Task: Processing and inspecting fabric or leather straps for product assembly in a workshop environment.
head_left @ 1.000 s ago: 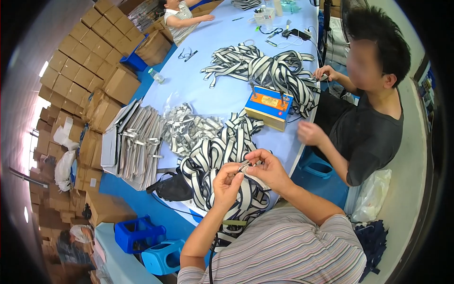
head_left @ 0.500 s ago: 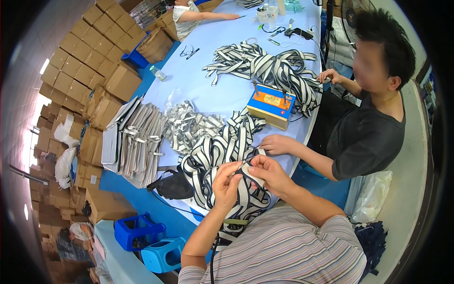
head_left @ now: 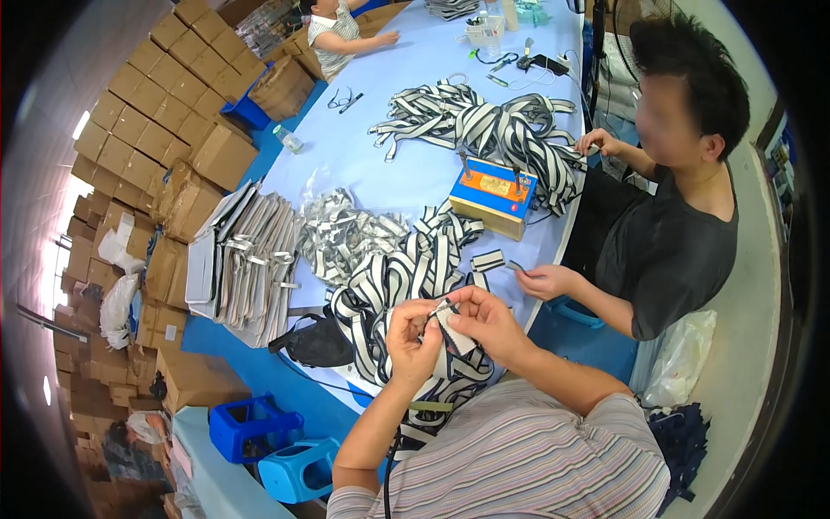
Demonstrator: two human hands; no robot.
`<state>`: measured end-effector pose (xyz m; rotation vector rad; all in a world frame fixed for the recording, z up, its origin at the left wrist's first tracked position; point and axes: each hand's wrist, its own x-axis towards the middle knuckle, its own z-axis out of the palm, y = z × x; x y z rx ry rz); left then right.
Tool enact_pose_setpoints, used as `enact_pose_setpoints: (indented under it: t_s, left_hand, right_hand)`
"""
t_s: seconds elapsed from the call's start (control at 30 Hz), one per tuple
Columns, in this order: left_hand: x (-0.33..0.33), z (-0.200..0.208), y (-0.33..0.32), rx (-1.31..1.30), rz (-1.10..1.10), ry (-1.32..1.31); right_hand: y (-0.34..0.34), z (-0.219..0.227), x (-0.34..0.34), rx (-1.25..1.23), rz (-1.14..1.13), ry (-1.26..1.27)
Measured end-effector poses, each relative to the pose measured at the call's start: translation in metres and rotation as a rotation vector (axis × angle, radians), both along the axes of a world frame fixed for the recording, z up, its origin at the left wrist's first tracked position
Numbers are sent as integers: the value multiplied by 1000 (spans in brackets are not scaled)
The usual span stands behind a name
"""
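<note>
In front of my chest, both hands work on the end of a black-and-white striped webbing strap (head_left: 456, 336). My left hand (head_left: 412, 342) pinches it from the left, fingertips close to a small pale bit at the strap's tip. From the other side, my right hand (head_left: 491, 327) grips the same strap, thumb on its face. What lies between the fingertips is too small to make out. Beneath my hands a heap of striped straps (head_left: 367, 298) runs over the table edge toward my lap.
A co-worker sits on the right, one hand (head_left: 553, 283) holding a strap end by a short strap piece (head_left: 488, 259). A blue-and-orange box with two posts (head_left: 493, 195) stands beyond, near more straps (head_left: 484, 117). Bagged pieces (head_left: 346, 233) and stacked grey sheets (head_left: 251, 259) lie left.
My fingertips have shifted slightly on the strap, and a pale bit now shows at its tip. The co-worker's near hand has drawn right, away from the short strap piece. The far person's arm has pulled back.
</note>
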<state>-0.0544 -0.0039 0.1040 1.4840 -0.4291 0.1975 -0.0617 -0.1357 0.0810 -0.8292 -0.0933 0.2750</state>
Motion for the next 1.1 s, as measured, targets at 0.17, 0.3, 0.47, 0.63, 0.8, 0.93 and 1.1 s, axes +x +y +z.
enact_pose_setpoints:
  t_s: [0.17, 0.3, 0.47, 0.63, 0.8, 0.93, 1.1]
  left_hand:
    - [0, 0, 2, 132, 33, -28]
    - [0, 7, 2, 140, 15, -54]
    - [5, 12, 10, 116, -217, 165]
    - [6, 8, 11, -6, -268, 364]
    - [5, 3, 10, -73, -287, 404]
    - [5, -4, 15, -49, -283, 368]
    - [4, 6, 5, -114, -235, 423]
  right_hand:
    - [4, 8, -2, -30, -90, -20]
    - [-10, 10, 1, -78, 32, 79]
    - [-24, 1, 13, -201, 32, -122]
    - [-28, 3, 14, -174, 147, 63]
    - [-25, -3, 17, -15, 162, 262]
    - [-23, -5, 19, 48, 130, 303]
    - [-18, -2, 18, -64, -100, 163]
